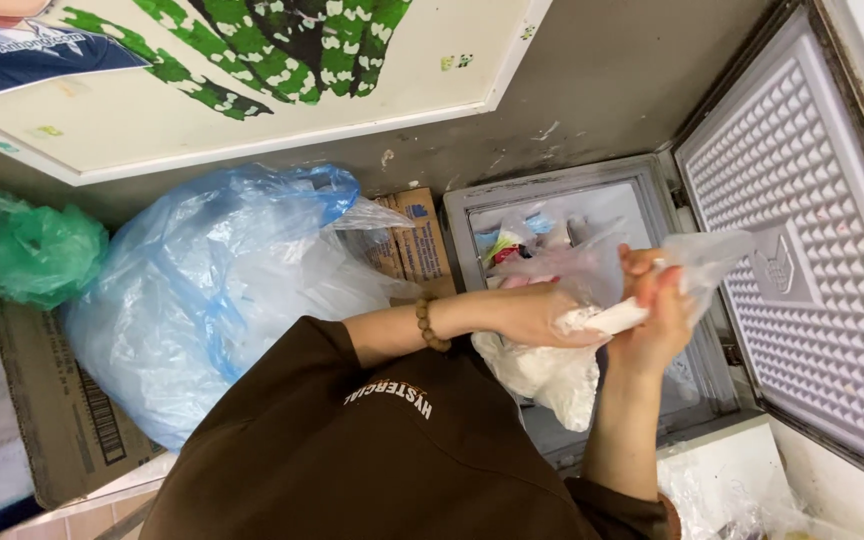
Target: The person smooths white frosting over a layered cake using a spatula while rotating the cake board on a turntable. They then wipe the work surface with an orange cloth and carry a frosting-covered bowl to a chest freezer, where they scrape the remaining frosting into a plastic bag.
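Note:
Both my hands hold a white plastic bag (550, 378) above an open chest freezer (462, 205). My left hand (537, 315), with a bead bracelet on its wrist, grips the bag near its twisted neck. My right hand (655, 318) is closed around the twisted neck, and the clear loose top of the bag (712, 255) sticks out past it. The full part of the bag hangs below my hands. Inside the freezer lie several frosty packets (512, 245), partly hidden by the bag.
The freezer lid (802, 260) stands open at the right, its inner face patterned with small bumps. A big blue-tinted plastic bag (212, 290) sits left of the freezer, with a cardboard box (417, 240) between them, a green bag (27, 250) and another carton (62, 420) farther left.

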